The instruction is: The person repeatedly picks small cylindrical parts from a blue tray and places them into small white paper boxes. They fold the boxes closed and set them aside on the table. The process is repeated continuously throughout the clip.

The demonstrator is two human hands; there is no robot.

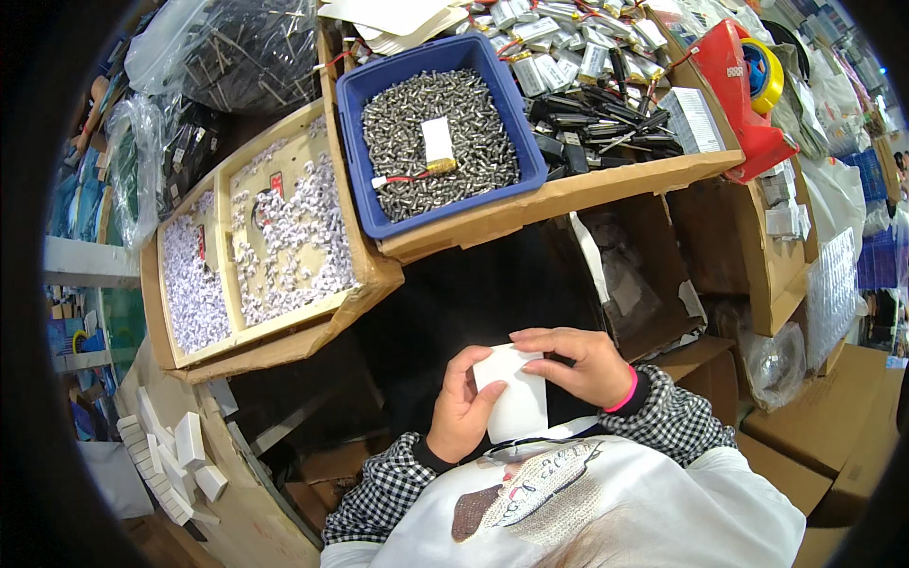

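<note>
Where cartons (822, 402) crowd, fingers (557, 343) hold something white (517, 407).

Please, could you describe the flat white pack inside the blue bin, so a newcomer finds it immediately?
Find the blue bin near the picture's top centre. Small metal pieces fill it; the white pack lies on them. Unlike them, it is flat, with a red wire.

Blue bin (464, 212) is loaded with tiny metal cylinders (417, 106), and there's a white wired pack (437, 142) just lying on top. Right of the bin: a messy heap of silvery packs (568, 47), some black parts (606, 128), then a red tape dispenser (729, 85) further over. Left of it: a divided wooden tray (224, 227) with little pale bits (303, 237).
</note>
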